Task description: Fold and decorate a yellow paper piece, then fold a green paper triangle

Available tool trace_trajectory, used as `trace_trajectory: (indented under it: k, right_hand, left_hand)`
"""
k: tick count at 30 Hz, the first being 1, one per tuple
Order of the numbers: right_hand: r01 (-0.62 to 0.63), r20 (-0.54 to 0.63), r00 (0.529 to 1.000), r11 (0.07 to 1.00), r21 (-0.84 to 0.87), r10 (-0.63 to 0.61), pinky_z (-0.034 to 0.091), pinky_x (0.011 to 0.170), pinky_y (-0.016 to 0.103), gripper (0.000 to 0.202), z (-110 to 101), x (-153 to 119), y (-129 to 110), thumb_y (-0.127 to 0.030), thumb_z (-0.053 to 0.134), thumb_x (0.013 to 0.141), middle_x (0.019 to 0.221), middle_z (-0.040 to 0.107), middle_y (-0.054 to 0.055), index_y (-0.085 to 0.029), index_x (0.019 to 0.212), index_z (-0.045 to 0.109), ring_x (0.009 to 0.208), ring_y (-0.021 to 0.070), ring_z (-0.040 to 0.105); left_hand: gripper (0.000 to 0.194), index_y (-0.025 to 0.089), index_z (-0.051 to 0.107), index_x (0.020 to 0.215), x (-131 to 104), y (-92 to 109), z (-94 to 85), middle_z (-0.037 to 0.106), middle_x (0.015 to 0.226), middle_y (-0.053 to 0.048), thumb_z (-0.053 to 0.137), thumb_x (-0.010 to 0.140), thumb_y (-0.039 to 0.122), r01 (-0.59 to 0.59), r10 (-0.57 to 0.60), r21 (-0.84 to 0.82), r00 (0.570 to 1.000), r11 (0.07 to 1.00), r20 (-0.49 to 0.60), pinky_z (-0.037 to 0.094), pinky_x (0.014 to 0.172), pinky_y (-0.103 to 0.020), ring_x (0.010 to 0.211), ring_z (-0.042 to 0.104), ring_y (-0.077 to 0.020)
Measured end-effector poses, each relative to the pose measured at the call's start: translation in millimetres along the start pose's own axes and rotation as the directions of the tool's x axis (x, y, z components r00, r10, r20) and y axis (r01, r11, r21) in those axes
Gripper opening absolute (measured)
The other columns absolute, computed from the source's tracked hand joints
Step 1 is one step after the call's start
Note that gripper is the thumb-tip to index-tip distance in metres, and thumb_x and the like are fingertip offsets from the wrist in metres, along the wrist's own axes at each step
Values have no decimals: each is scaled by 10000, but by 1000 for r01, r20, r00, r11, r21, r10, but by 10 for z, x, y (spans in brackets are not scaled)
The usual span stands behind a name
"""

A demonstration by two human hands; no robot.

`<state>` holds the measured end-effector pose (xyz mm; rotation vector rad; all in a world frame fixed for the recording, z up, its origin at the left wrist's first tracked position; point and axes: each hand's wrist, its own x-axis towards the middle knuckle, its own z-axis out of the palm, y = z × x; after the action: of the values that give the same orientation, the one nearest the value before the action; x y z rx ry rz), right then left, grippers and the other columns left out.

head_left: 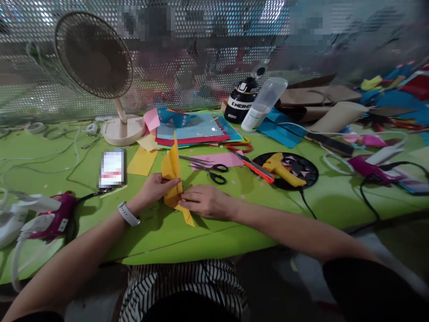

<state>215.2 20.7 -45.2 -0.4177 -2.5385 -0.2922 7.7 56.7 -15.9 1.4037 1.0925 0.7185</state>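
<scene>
Left grip (157, 190) is pinching folded yellow paper (171, 167) tight; right grip (206, 201) is touching its lower part, can't tell how closed. Paper's standing at desk (234, 235) centre-ish, scissors (205, 168) lying around its 2 o'clock.

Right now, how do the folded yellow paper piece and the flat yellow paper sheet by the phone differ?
The folded yellow paper piece stands up, creased; the flat yellow paper sheet lies on the green table. The left hand and right hand touch the piece; neither touches the sheet. Both are yellow.
</scene>
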Motion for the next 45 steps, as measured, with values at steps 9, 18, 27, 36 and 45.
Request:
trace_trajectory:
  k: [9,18,27,36,45]
  right_hand:
    - [-4,-20,1000,1000,15,4,559,776,339,192,-28,-7,26,-115,537,914,1014,737,104,-143,1028,689,945,188,678]
    - [7,-46,999,1000,-25,-8,537,709,315,182,-70,23,20,-144,513,939,964,744,71,-140,975,692,863,176,678]
    - [-16,-23,1000,999,-51,14,521,694,311,209,-106,21,44,-134,481,948,930,742,67,-139,974,688,821,169,664]
    - [14,-8,1000,996,-93,-14,499,664,296,176,-127,7,84,-130,510,943,916,732,55,-147,976,682,788,151,648]
    - [-6,-27,1000,991,-131,2,507,708,282,184,-147,28,76,-160,514,953,921,738,32,-170,932,696,843,152,661]
  left_hand:
    - [215,158,681,637,7,102,18,689,626,-32,810,643,329,35,-37,-24,997,999,-72,402,439,-211,503,555,-122]
    - [310,152,682,754,49,-17,-12,707,702,-43,791,673,431,-46,85,267,987,963,-137,425,482,-225,572,594,-144]
    - [314,183,603,836,43,57,-78,683,623,-10,771,709,415,-81,132,419,987,904,-94,370,460,-218,524,575,-132]
    - [212,171,609,1020,-126,55,-117,706,974,-83,541,932,352,-382,573,848,811,367,117,542,727,-336,872,674,-206]
    - [409,117,454,1383,-123,-265,-49,457,1468,-158,352,1005,236,-601,457,800,714,11,530,318,1161,-462,1410,360,-240]
